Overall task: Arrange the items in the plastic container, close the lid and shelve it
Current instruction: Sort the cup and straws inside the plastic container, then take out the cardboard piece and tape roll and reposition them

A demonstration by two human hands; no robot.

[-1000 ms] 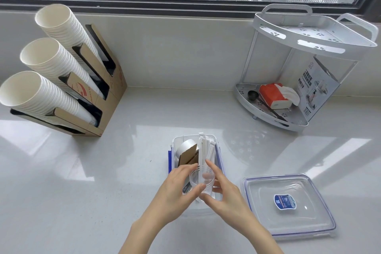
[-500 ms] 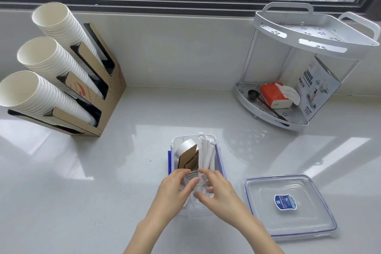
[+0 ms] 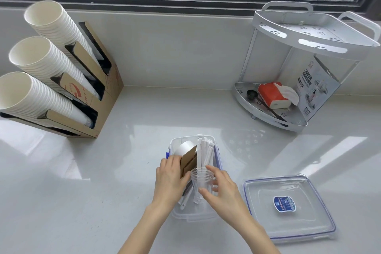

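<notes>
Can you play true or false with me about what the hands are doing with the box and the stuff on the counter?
1. The see-through square lid with a blue sticker is snapped onto the clear plastic container. False: it lies on the white counter, to the container's right.
2. The right hand touches a stack of clear plastic cups standing in the container. True.
3. The left hand is up at the tilted white paper cup stacks. False: it rests at the container, against brown cardboard pieces.
4. The white metal corner rack's top shelf looks empty. True.
5. White paper-wrapped sticks stand in the container. True.
</notes>
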